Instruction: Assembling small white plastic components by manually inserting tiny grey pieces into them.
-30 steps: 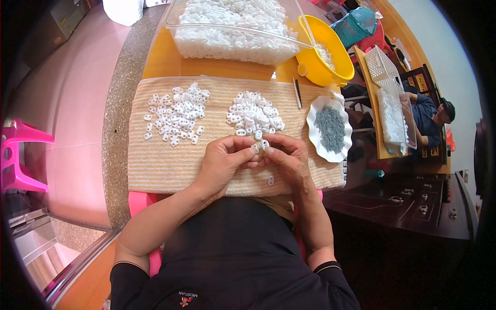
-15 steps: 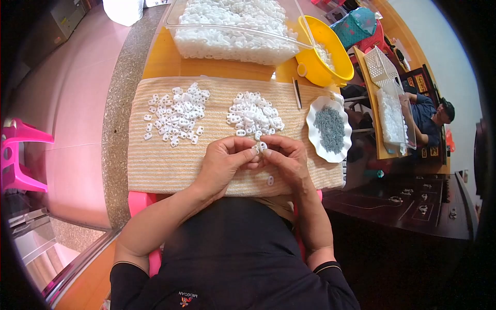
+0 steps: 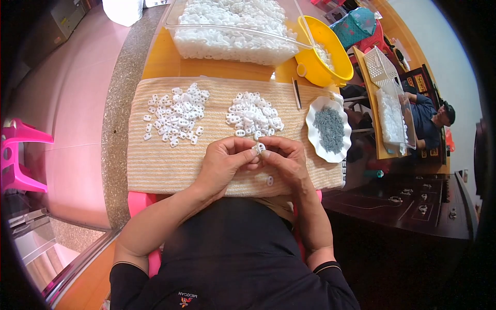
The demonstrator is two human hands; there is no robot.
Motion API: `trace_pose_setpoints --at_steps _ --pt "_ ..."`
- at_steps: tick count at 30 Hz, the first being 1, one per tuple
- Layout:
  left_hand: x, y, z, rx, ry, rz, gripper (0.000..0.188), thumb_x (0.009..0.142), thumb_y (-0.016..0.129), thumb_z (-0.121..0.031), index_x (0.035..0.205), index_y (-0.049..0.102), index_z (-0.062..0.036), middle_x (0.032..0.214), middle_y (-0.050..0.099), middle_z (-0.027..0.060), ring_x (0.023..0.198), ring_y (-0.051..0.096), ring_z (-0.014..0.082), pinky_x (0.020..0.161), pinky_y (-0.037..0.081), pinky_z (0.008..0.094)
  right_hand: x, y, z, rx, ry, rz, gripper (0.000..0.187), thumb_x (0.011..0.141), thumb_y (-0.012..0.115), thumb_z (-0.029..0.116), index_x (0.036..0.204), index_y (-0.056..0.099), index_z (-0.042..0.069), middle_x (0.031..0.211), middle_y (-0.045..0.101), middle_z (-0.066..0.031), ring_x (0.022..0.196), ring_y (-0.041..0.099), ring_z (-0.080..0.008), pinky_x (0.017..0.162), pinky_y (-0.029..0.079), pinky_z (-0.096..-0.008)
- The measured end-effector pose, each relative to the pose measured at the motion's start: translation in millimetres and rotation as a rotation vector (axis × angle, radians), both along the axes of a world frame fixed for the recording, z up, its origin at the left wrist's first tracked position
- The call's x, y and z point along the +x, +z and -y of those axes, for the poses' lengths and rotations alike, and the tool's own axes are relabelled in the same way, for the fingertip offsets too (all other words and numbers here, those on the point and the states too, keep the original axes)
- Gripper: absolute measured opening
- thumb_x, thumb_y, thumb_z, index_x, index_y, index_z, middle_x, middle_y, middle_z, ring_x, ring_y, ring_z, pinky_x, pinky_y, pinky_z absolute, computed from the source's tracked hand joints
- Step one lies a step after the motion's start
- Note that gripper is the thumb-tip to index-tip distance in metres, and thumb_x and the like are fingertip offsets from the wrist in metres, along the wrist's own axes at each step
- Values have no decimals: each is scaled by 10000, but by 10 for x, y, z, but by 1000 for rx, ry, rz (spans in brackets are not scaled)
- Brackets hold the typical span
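Observation:
In front of me my left hand [image 3: 222, 161] and my right hand [image 3: 289, 160] meet, thumbs and fingertips pinched on one small white two-hole plastic piece [image 3: 260, 147]. Fingers cover part of it, so I cannot tell whether anything else is in the pinch. A loose white piece [image 3: 269, 181] lies on the striped cloth just below my right hand. Beyond my fingertips is a heap of white two-hole pieces [image 3: 253, 114]. Another, more spread-out heap [image 3: 181, 112] lies to its left. Right of my right hand stands a scalloped white dish [image 3: 311, 129] of tiny grey pieces [image 3: 329, 129].
A clear bin [image 3: 232, 51] full of white pieces stands at the back, beside a yellow basin [image 3: 343, 67]. A slim dark stick-like tool [image 3: 297, 94] lies on the cloth [image 3: 165, 170]. At far right, a person [image 3: 426, 124] sits by another clear bin [image 3: 390, 116].
The white piece has turned slightly between my fingertips, and my right fingers have shifted a little left. At far right, the person's arm has moved back from the bin.

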State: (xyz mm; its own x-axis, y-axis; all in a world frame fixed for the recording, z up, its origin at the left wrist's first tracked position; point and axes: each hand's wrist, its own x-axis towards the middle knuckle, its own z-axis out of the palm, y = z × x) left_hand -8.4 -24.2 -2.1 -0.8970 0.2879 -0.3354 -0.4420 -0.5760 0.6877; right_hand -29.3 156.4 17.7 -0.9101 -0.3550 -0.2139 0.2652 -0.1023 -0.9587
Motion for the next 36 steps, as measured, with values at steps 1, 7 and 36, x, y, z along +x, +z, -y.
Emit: trace_pose_setpoints --at_steps 1,7,36 --pt "0 -5 -2 -1 -1 2 145 887 627 -44 1017 616 17 887 666 88 778 645 125 716 565 249 -1 5 -1 13 6 -4 290 860 628 -3 1142 610 -64 965 684 -131 845 660 -162 762 544 -276" --pt "0 -6 -5 0 -4 7 141 884 628 -45 1011 619 17 879 664 80 776 637 117 716 559 241 -10 -8 -18 2 23 4 284 861 632 0 1138 616 -59 971 685 -118 852 656 -151 769 539 -269" --pt "-2 39 16 27 6 89 144 866 660 -35 989 629 33 861 672 94 755 650 130 713 561 250 -45 -7 -44 74 48 -15 275 845 658 -11 1111 629 -79 1031 664 -121 903 642 -159 796 533 -271"
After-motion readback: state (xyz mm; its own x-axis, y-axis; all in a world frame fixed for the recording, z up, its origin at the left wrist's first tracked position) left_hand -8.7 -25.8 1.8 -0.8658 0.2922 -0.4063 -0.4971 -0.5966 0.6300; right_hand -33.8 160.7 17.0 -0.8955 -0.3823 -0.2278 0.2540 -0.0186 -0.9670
